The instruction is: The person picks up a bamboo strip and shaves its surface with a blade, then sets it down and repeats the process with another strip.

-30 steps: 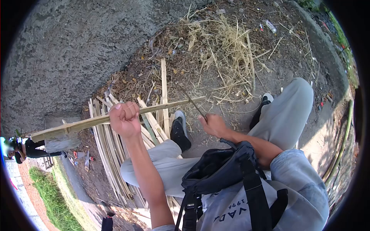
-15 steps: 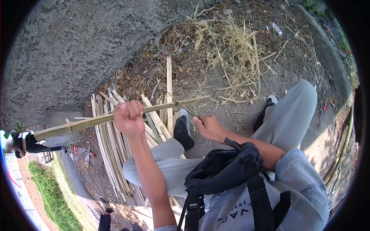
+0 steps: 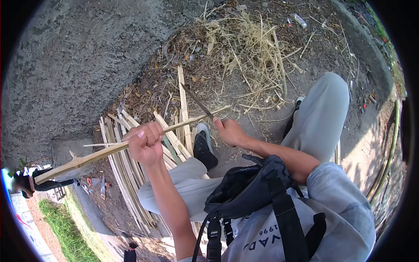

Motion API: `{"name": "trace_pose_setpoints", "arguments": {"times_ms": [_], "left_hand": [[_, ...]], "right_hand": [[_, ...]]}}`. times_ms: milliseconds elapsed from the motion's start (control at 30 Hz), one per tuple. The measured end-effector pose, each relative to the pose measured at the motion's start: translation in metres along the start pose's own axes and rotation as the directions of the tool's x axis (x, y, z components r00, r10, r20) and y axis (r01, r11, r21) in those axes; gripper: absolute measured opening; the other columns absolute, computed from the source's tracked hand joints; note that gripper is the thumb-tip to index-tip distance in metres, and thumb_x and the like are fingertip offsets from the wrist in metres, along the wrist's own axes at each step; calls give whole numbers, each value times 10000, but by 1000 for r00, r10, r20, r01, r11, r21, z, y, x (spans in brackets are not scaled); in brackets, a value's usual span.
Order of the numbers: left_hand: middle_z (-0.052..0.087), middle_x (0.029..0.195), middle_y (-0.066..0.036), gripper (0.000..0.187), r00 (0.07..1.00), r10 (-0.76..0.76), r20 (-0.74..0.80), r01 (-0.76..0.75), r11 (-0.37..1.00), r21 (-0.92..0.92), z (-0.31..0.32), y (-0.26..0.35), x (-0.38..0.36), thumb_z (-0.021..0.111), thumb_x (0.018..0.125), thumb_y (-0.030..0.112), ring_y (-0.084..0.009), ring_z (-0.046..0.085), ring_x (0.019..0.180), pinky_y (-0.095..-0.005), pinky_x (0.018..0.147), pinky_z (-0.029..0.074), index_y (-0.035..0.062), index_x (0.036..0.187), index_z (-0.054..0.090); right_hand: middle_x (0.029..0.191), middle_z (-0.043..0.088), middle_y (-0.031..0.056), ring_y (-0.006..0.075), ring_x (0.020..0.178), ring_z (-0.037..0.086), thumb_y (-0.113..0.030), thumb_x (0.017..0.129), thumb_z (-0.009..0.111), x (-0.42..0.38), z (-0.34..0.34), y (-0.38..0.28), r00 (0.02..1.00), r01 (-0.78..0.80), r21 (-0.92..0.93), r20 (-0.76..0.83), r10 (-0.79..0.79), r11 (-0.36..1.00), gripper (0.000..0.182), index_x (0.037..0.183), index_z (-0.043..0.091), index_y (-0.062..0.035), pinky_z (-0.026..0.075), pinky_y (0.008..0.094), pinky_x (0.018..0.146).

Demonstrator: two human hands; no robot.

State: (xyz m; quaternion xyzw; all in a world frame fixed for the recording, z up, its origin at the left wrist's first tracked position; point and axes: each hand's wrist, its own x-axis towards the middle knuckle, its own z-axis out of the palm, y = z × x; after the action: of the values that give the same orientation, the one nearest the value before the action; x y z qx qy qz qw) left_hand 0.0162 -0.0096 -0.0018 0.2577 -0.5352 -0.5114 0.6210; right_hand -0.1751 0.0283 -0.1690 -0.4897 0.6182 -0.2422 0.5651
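**Tan strip (image 3: 96,156) slanting through the left hand (image 3: 147,142), knife (image 3: 196,99) crossing its thin part**

The left hand is clamped in a fist around the tan strip, partway along it. From there the long axis slants across the view: the thicker stretch runs to the lower left, the tapering stretch up and right, towards the right hand (image 3: 229,132). That hand, nearer the thin end, has its fingers wrapped round the knife's grip and sits just beside the wood, on the body side. The blade points up and left, crossing the strip at an angle; whether they touch, I cannot tell. Split strips (image 3: 120,161) lie on the ground (image 3: 244,161) below.
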Motion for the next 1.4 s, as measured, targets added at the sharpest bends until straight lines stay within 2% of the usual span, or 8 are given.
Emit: {"name": "trace_pose_setpoints", "arguments": {"times_ms": [33, 133, 267, 533, 833, 933, 1133, 1400], "left_hand": [[220, 414, -18, 422, 1000, 7, 10, -7, 1000, 6, 0, 0, 0, 451, 825, 135, -143, 193, 400, -322, 437, 240, 139, 493, 190], [213, 423, -15, 423, 999, 10, 44, -11, 1000, 19, 0, -2, 3, 450, 841, 143, -133, 189, 410, -317, 445, 240, 142, 506, 192], [196, 431, -14, 424, 991, -9, -133, 17, 998, 60, 7, -1, 4, 410, 873, 177, -136, 174, 433, -327, 472, 232, 138, 503, 206], [197, 449, -7, 455, 949, 36, -314, 18, 986, 167, 14, -4, 2, 419, 911, 220, -136, 195, 441, -322, 476, 244, 132, 514, 215], [221, 431, -17, 467, 872, 69, -484, 17, 985, 172, 2, -2, 6, 432, 932, 233, -133, 213, 418, -310, 466, 264, 148, 517, 235], [192, 471, 6, 434, 876, 86, -475, -7, 986, 166, 0, -4, 4, 463, 929, 221, -121, 223, 428, -306, 465, 277, 167, 557, 248], [195, 471, 10, 433, 865, 98, -491, -5, 982, 187, 15, -7, 7, 466, 930, 225, -120, 224, 426, -301, 463, 259, 169, 556, 256], [178, 467, 14, 450, 845, 115, -522, -17, 982, 188, 18, -8, 7, 463, 933, 223, -115, 205, 425, -293, 461, 241, 175, 544, 241]], "right_hand": [[631, 598, 274, 487, 653, 603, -393, 1003, 424, 7, -1, 8, 989, -145, -6, 8, 145, 989, 554, 801, 638, 76, 506, 526, 682], [615, 591, 272, 481, 625, 596, -371, 1006, 438, -9, 11, 4, 947, 296, -121, -96, -307, 948, 517, 819, 631, 70, 501, 531, 650], [613, 589, 270, 482, 608, 600, -361, 1004, 460, -32, -8, -43, 893, 449, -102, 15, -450, 888, 440, 892, 608, 39, 501, 546, 645], [724, 638, 298, 494, 718, 641, -235, 922, 557, -11, -7, -15, 919, 383, -238, 3, -393, 893, 324, 966, 622, 79, 536, 538, 701], [777, 662, 266, 458, 761, 655, -250, 962, 492, 16, -1, 17, 998, 24, 104, 51, -30, 994, 346, 1149, 580, 27, 511, 516, 745], [739, 655, 254, 449, 722, 651, -255, 980, 470, 16, -7, 18, 985, 154, -142, -54, -163, 978, 327, 1148, 578, 4, 500, 529, 713], [680, 622, 280, 482, 668, 619, -255, 1004, 443, -47, -26, -63, 910, 406, -113, 144, -389, 907, 308, 1097, 582, 3, 498, 541, 667], [681, 601, 322, 515, 682, 608, -290, 1010, 447, -11, -4, -7, 939, 325, -192, -49, -340, 926, 434, 841, 631, 65, 496, 565, 672]]}}
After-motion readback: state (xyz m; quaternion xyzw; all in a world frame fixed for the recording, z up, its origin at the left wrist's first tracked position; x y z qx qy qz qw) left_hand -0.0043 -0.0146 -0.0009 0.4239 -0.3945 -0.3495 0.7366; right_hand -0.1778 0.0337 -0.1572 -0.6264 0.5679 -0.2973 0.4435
